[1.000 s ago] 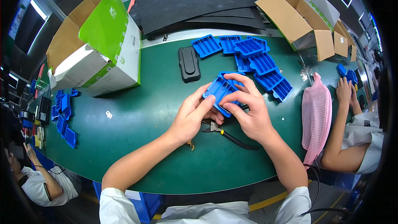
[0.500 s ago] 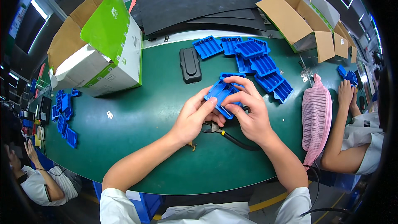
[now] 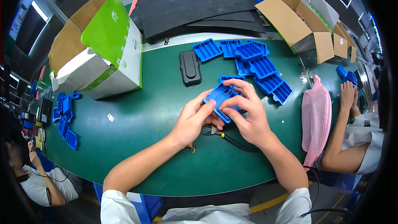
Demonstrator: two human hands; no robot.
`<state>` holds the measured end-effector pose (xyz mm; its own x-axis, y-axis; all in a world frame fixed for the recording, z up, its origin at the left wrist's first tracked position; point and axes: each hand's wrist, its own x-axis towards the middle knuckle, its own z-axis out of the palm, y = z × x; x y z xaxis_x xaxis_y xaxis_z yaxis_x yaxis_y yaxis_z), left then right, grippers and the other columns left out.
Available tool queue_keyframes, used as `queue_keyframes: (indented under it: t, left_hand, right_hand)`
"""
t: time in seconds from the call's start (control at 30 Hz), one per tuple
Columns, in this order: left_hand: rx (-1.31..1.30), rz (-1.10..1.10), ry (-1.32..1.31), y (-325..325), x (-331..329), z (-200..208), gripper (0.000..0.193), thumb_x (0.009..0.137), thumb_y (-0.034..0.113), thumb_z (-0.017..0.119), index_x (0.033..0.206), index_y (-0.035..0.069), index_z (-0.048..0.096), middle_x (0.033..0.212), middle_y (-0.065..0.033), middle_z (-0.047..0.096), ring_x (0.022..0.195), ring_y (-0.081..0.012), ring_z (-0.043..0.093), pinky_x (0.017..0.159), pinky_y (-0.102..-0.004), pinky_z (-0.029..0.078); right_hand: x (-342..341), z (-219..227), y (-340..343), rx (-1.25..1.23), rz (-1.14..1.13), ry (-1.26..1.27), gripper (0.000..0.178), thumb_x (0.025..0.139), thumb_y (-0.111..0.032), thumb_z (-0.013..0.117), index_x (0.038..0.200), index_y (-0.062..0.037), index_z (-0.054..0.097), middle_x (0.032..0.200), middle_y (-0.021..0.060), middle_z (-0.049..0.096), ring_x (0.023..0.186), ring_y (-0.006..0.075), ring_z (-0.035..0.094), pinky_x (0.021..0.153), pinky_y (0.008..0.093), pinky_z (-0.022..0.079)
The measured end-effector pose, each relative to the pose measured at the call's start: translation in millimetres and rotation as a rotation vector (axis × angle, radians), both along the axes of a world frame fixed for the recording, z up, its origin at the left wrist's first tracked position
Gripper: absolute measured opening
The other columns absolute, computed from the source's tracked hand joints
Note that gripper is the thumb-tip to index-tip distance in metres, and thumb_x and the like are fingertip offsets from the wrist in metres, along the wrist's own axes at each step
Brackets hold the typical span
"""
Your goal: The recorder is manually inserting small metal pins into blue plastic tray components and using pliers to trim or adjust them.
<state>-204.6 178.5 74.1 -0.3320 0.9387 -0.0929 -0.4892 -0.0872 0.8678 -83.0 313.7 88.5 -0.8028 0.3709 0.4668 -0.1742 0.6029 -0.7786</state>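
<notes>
My left hand [image 3: 191,118] grips a blue battery holder [image 3: 222,95], tilted over the table, its thumb on the near rim and its fingers beneath. Over the holder's right side, my right hand [image 3: 250,114] pinches thumb and forefinger together inside the tray. Anything between those fingertips is too small to make out. Just behind the held piece, another blue battery holder [image 3: 232,77] lies partly hidden. Below my hands rest cutting pliers [image 3: 214,131] with black and yellow handles, partly covered by my right hand.
Several blue holders [image 3: 265,66] are piled behind my right hand, beside a black case [image 3: 190,68]. More blue holders [image 3: 64,116] lie far left, near an open carton [image 3: 120,54]. A pink mesh pouch [image 3: 316,118] and a co-worker's arms [image 3: 342,128] are at right.
The held holder has shifted slightly, and my right thumb and forefinger have moved a little left over it. At far left, a co-worker's hands have moved.
</notes>
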Motion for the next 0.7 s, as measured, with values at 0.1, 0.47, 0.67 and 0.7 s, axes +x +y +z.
queue_keyframes:
  t: [0.1, 0.47, 0.67, 0.7]
  left_hand:
    - [0.003, -0.025, -0.032, -0.5, -1.2, 1.7, 0.044, 0.099, 0.018, 0.05, 0.137, -0.002, 0.036, 0.103, -0.0108, 0.059, 0.081, -0.0161, 0.064, 0.072, -0.0293, 0.055]
    - [0.021, 0.065, 0.142, -0.2, 2.5, 11.5, 0.06, 0.087, -0.002, 0.064, 0.139, 0.002, 0.035, 0.114, -0.0116, 0.058, 0.1, -0.019, 0.062, 0.085, -0.0328, 0.055]
    - [0.016, 0.087, 0.295, -1.4, -0.5, -0.8, 0.053, 0.086, -0.006, 0.063, 0.133, -0.002, 0.039, 0.116, -0.0127, 0.058, 0.107, -0.0207, 0.061, 0.092, -0.0339, 0.052]
    - [0.016, 0.087, 0.296, -1.6, 1.0, 0.3, 0.053, 0.086, -0.006, 0.063, 0.133, -0.002, 0.039, 0.116, -0.0127, 0.058, 0.107, -0.0207, 0.061, 0.092, -0.0339, 0.052]
  right_hand:
    - [1.5, 2.6, 1.8, 0.091, 0.014, 0.027, 0.011, 0.075, -0.003, 0.071, 0.085, -0.0076, 0.067, 0.122, 0.016, 0.056, 0.115, 0.0337, 0.05, 0.093, 0.0417, 0.043]
    - [5.1, 3.4, 2.2, -0.431, 0.022, 0.029, 0.045, 0.084, -0.005, 0.067, 0.125, -0.002, 0.049, 0.119, 0.0125, 0.056, 0.109, 0.0201, 0.057, 0.089, 0.0315, 0.048]
    - [9.2, 9.4, 3.7, -0.402, 0.176, -0.232, 0.064, 0.081, -0.01, 0.075, 0.132, -0.0045, 0.038, 0.111, 0.0154, 0.063, 0.094, 0.0212, 0.067, 0.073, 0.0334, 0.057]
    - [9.3, 11.3, 3.2, -0.362, 0.167, -0.226, 0.064, 0.08, -0.009, 0.075, 0.132, -0.0046, 0.038, 0.11, 0.0162, 0.063, 0.093, 0.023, 0.068, 0.073, 0.0339, 0.057]
